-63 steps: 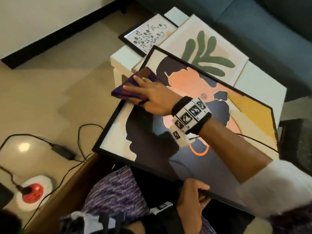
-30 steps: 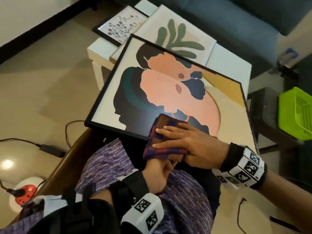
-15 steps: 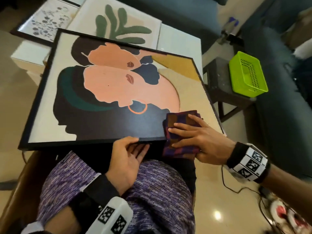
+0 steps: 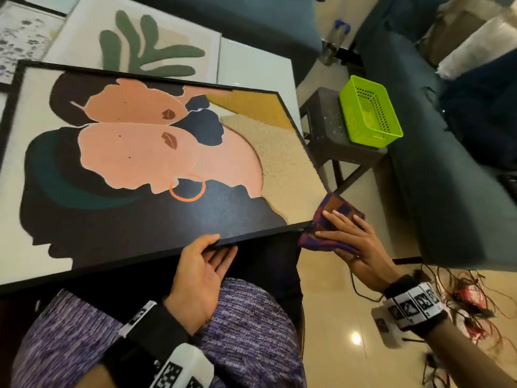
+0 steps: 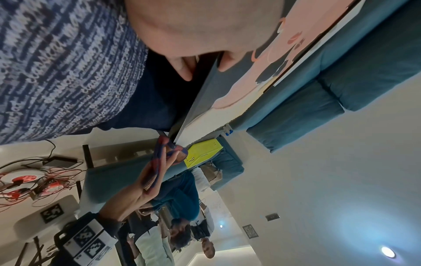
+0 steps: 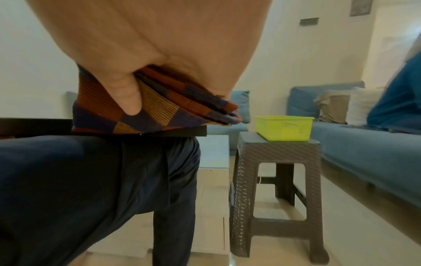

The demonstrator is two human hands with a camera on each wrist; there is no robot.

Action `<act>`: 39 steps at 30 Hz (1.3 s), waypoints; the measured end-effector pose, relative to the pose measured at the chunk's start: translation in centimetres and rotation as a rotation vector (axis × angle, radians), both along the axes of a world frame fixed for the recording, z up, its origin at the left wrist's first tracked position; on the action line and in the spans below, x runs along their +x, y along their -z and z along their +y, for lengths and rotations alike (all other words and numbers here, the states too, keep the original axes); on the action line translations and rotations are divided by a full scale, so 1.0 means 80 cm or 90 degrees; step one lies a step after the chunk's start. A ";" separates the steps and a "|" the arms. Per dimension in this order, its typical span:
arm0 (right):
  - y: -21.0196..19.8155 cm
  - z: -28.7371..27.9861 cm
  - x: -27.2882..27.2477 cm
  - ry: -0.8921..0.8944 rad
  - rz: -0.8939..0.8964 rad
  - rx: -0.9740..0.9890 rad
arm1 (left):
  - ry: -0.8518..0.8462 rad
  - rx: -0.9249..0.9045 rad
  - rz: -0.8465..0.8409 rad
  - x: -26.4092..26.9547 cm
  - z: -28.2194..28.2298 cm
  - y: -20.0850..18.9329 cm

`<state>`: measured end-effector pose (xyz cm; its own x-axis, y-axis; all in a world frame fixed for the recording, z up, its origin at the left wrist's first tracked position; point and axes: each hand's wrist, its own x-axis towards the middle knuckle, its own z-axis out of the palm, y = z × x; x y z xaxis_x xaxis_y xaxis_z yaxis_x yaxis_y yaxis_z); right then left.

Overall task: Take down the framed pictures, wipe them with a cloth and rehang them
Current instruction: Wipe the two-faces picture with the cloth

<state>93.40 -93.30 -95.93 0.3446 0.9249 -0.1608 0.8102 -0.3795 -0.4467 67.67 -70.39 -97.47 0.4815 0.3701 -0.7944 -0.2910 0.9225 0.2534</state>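
Note:
A large black-framed picture (image 4: 140, 163) of two peach faces lies across my lap and the white table (image 4: 257, 68). My left hand (image 4: 215, 247) holds its near edge, thumb on top and fingers underneath; the left wrist view shows that edge (image 5: 205, 93) between thumb and finger. My right hand (image 4: 344, 233) holds a folded purple-and-orange checked cloth (image 4: 340, 208) over the frame's near right corner. Its fingers lie flat on top. In the right wrist view the thumb presses the cloth (image 6: 159, 108) from below, above the frame's edge (image 6: 182, 134).
Two more framed pictures lie on the table: a green leaf print (image 4: 145, 46) and a small floral one (image 4: 19, 37). A lime basket (image 4: 369, 110) sits on a grey stool (image 4: 324, 119) beside a blue sofa (image 4: 433, 177). Tangled cables (image 4: 470, 301) lie on the floor.
My right hand has drawn the cloth from the picture's far left corner to the near edge, then right to the near right corner. My left hand stays on the near edge.

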 end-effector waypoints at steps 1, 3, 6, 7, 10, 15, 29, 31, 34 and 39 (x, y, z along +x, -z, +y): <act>0.002 -0.003 0.002 0.030 0.026 0.029 | 0.003 0.002 -0.001 0.002 -0.001 -0.001; -0.001 0.000 0.006 0.098 0.090 0.084 | 0.006 0.005 0.001 0.005 -0.001 -0.001; -0.010 0.028 0.021 0.159 0.112 0.071 | 0.012 0.009 0.015 0.007 0.002 0.002; -0.012 0.040 0.028 0.160 0.101 0.038 | 0.013 0.009 0.020 0.008 0.004 0.002; -0.014 0.082 0.057 0.150 0.086 -0.059 | 0.010 0.011 0.032 0.011 0.005 0.004; -0.008 0.179 0.118 0.175 0.083 -0.135 | 0.024 0.018 0.031 0.010 0.006 0.005; 0.016 0.458 0.237 0.283 0.016 -0.163 | 0.039 -0.066 0.099 0.023 0.021 0.003; 0.019 0.481 0.240 0.295 0.012 -0.155 | 0.045 -0.082 0.107 0.025 0.024 0.004; 0.020 0.506 0.241 0.308 0.004 -0.165 | 0.046 -0.088 0.109 0.027 0.026 0.002; 0.013 0.549 0.210 0.197 0.023 -0.152 | 0.027 -0.105 0.123 0.029 0.028 0.001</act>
<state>110.18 -49.41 -97.01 0.5922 0.7131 -0.3751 0.6264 -0.7003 -0.3424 70.01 -68.13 -97.55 0.3277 0.2111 -0.9209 -0.2120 0.9663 0.1461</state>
